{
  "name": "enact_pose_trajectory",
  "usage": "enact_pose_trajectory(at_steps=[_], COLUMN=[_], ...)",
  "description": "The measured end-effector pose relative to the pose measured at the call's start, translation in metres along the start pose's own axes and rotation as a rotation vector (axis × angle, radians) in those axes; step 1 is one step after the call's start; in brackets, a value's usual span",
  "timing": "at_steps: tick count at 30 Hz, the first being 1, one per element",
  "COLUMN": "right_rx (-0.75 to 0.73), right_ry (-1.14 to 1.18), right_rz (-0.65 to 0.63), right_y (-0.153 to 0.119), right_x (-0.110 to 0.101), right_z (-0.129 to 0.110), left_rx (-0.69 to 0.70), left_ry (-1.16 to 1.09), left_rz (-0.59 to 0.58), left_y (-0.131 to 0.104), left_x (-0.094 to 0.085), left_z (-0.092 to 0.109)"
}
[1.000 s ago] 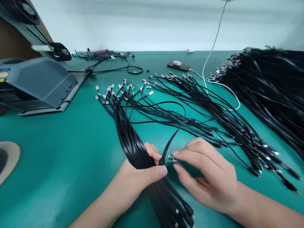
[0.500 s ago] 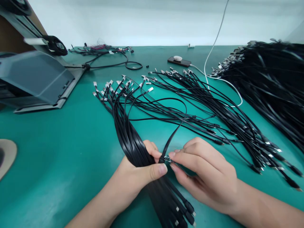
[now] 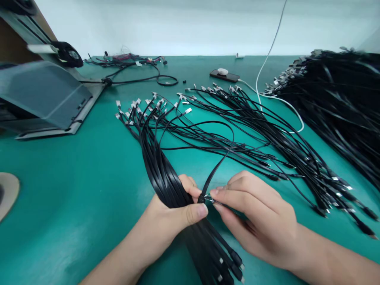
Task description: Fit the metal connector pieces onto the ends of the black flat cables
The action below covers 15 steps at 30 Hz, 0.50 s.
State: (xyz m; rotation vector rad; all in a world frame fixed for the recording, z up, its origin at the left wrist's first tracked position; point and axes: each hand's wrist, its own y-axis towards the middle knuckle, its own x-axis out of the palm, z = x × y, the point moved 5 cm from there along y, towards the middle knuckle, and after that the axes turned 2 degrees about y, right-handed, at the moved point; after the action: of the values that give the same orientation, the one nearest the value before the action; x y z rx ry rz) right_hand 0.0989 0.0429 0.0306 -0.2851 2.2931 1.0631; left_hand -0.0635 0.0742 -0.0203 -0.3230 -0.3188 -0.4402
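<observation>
bundle of flat black cables (image 3: 163, 174), gripped in the left hand (image 3: 178, 217), thumb across the front; plug ends hang below the hand, near the bottom edge. single looped cable (image 3: 216, 168), its dark end pinched at the left thumb and fingers. small shiny metal piece (image 3: 209, 198), pinched between right hand (image 3: 261, 213) thumb and forefinger, at that cable's end. beyond, on the green table (image 3: 97, 190): loose black cables (image 3: 267, 126), dark phone (image 3: 231, 76), white cord (image 3: 292, 107).

The right hand (image 3: 258, 215) has brought the metal piece (image 3: 209, 198) to the connector (image 3: 201, 198).
</observation>
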Motion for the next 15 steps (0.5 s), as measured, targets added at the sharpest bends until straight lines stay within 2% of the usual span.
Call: enact_pose_trajectory(at_steps=[15], right_rx=[0.003], right_ry=[-0.006], right_rz=[-0.026], right_y=[-0.0003], right_x=[-0.0017], right_z=[-0.0017], left_rx=[0.013], left_ry=[0.001], left_rz=[-0.040], left_y=[-0.0002], left_x=[-0.0018], left_z=[-0.0031])
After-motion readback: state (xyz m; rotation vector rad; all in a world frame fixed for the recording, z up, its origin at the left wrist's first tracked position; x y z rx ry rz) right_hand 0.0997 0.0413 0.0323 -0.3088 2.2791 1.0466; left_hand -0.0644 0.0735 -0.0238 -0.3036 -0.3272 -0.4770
